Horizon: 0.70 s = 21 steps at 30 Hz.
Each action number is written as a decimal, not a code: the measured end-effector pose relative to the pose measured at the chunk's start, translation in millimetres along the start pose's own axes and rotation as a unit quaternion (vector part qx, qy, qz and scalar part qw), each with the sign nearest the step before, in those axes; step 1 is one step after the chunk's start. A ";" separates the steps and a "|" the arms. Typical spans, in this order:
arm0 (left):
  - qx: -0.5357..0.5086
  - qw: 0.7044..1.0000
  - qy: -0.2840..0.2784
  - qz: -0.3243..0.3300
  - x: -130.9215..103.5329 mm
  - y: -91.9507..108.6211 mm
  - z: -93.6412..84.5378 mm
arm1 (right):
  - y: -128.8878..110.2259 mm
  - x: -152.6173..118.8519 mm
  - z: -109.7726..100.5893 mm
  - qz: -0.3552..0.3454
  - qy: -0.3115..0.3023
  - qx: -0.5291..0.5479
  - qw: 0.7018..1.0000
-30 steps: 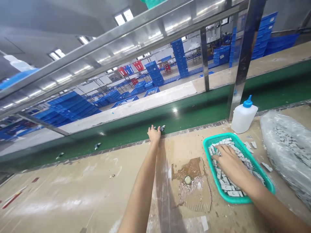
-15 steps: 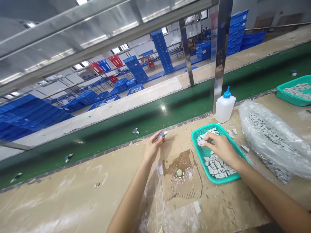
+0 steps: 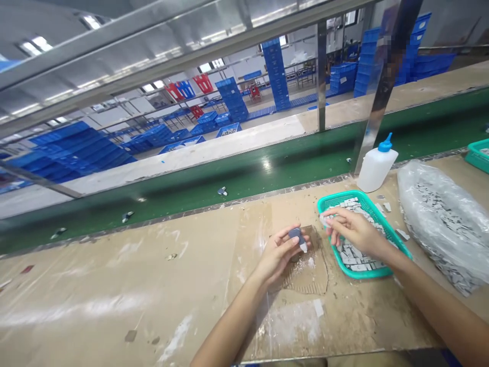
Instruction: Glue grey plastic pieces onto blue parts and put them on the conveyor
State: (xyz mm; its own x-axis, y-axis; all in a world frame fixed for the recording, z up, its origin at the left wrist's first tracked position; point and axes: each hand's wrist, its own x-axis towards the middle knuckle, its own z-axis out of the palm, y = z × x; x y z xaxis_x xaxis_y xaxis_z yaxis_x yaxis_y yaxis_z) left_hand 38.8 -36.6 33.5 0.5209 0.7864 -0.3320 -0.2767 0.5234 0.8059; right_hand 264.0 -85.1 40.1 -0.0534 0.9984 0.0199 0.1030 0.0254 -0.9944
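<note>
Over a glue-smeared scrap of cardboard (image 3: 311, 280), my left hand (image 3: 275, 256) is closed on a small dark grey piece with a white tip (image 3: 295, 233). My right hand (image 3: 357, 232) hangs above the left side of a green plastic basket (image 3: 369, 275), thumb and fingers pinched round a small pale chip (image 3: 324, 220), partly hidden by the fingers. Flat white and grey chips (image 3: 353, 257) fill much of the basket. The two hands are apart, the left one nearer the cardboard's middle.
Behind the basket stands a white squeeze bottle (image 3: 377, 168) with a blue nozzle. A clear plastic bag of chips (image 3: 439, 219) lies to the right. Beyond the table runs a green conveyor belt (image 3: 183, 196) carrying several small pieces. A metal post (image 3: 372, 130) rises by the bottle.
My left hand has come back from near the belt edge to over the cardboard with its grey piece. My right hand has lifted a pale chip from the basket's contents. The view has shifted.
</note>
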 end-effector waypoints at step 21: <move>0.127 0.971 0.105 0.175 16.5 11.1 -77.4 | 22.4 -1.2 62.4 -0.210 -0.046 -0.372 0.903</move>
State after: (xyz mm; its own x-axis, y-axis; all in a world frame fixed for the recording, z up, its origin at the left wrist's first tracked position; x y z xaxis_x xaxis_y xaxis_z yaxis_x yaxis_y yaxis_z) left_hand -18.2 7.6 -1.0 0.2471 0.9650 -0.0882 -0.1838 0.1360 0.9735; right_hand 204.4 -89.0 11.3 -0.3205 0.8856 0.3362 0.6914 0.4613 -0.5560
